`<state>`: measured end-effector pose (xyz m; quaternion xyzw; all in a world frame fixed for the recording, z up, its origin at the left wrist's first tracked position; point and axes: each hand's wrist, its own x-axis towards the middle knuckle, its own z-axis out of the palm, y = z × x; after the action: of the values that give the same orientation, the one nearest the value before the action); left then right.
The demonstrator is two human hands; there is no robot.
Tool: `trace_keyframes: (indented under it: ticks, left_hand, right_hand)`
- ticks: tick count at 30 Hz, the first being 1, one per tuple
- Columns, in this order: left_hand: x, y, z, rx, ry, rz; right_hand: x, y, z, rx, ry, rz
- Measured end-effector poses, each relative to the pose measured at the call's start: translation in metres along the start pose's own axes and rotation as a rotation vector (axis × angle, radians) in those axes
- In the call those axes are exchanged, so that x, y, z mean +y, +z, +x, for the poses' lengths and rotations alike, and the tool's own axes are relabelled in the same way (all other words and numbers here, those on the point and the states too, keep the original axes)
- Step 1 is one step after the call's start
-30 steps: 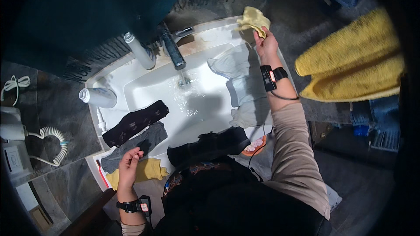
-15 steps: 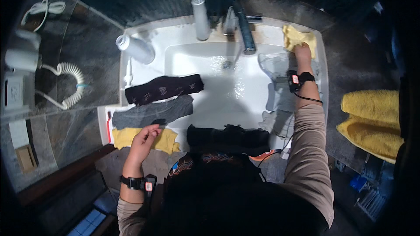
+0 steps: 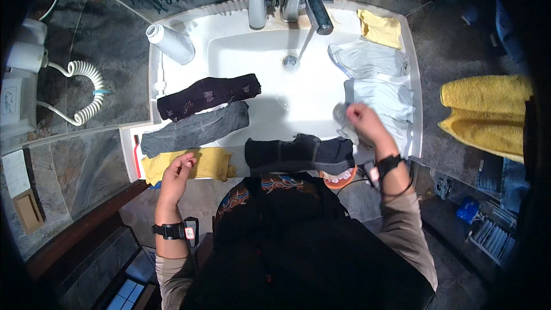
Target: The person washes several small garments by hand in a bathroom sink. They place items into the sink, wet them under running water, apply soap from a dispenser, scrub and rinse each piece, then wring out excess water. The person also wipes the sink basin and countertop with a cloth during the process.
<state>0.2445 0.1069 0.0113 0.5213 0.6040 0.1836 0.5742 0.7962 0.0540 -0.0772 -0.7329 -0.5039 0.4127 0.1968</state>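
Observation:
My left hand (image 3: pixel 177 173) hovers at the folded yellow cloth (image 3: pixel 213 163) on the sink's front left. Its fingers are loosely bent, slightly apart, and hold nothing I can see. My right hand (image 3: pixel 367 123) is over the right side of the sink, fingers curled in, with no cloth visible in it. Beneath and beyond it lie pale grey cloths (image 3: pixel 381 100) and a striped-edged grey cloth (image 3: pixel 370 60). A small yellow cloth (image 3: pixel 381 28) rests flat at the back right corner. On the left are a grey cloth (image 3: pixel 195 129) and a dark patterned cloth (image 3: pixel 208 96). A black cloth (image 3: pixel 298 154) lies across the front rim.
Water runs from the faucet (image 3: pixel 315 8) into the white sink (image 3: pixel 275 95). White bottles stand at the back (image 3: pixel 256 0) and lean at the left (image 3: pixel 171 44). A yellow towel (image 3: pixel 485 117) hangs at right; an orange bowl (image 3: pixel 338 178) sits below the front rim.
My right hand has let go of the small yellow cloth at the back corner and drawn back toward me over the pale cloths. My left hand stays by the front yellow cloth.

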Motion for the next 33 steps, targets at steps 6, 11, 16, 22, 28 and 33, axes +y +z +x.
trace_keyframes:
  ticks: [6, 11, 16, 22, 28, 33]
  left_hand:
    - [-0.022, -0.015, -0.001, -0.037, 0.026, -0.020]
    - [-0.033, -0.021, 0.002, -0.087, 0.036, -0.068]
    - [-0.038, -0.028, 0.002, -0.099, 0.035, -0.056]
    - [-0.042, -0.029, 0.002, -0.098, 0.045, -0.057]
    - [-0.043, -0.028, 0.004, -0.110, 0.031, -0.098]
    - [-0.023, -0.024, 0.015, -0.125, 0.061, -0.016]
  right_hand:
    - [-0.037, 0.048, -0.105, 0.154, -0.165, -0.251]
    - [-0.047, 0.067, -0.121, 0.116, -0.070, -0.439]
    - [-0.044, 0.086, -0.114, 0.162, -0.005, -0.507]
    - [-0.045, 0.099, -0.113, 0.257, -0.033, -0.531]
    - [-0.061, 0.100, -0.121, 0.320, -0.276, -0.518]
    - [-0.091, 0.065, -0.095, 0.242, -0.053, 0.216]
